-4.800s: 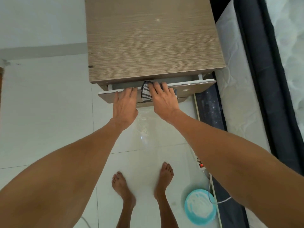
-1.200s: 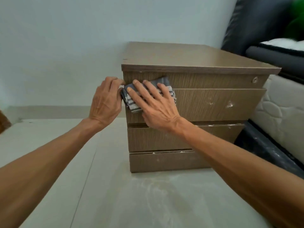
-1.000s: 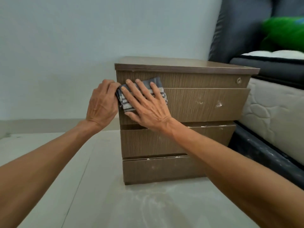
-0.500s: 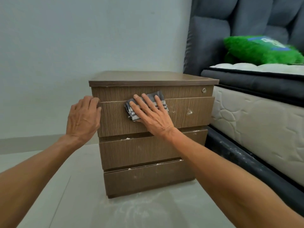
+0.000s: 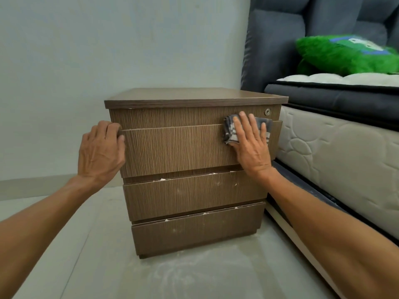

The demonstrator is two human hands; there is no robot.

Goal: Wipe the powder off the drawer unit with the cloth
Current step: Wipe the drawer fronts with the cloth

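Note:
The brown wood-grain drawer unit (image 5: pixel 183 152) stands on the floor with three drawer fronts. My right hand (image 5: pixel 252 145) presses a grey-and-white striped cloth (image 5: pixel 230 130) flat against the right end of the top drawer front, below the small round lock (image 5: pixel 268 112). My left hand (image 5: pixel 101 149) grips the left edge of that same drawer front. White powder specks (image 5: pixel 164 179) sit along the top edges and faces of the two lower drawers.
A bed with a quilted mattress (image 5: pixel 341 160) and dark padded headboard (image 5: pixel 280 39) stands tight against the unit's right side, with a green plush toy (image 5: pixel 345 55) on top. A pale wall (image 5: pixel 108 50) is behind. Powder smears the floor (image 5: pixel 194 275) in front.
My right hand has slid the cloth from the left end of the top drawer front to its right end. The two powder spots on that drawer front no longer show. My left hand stays at the left edge.

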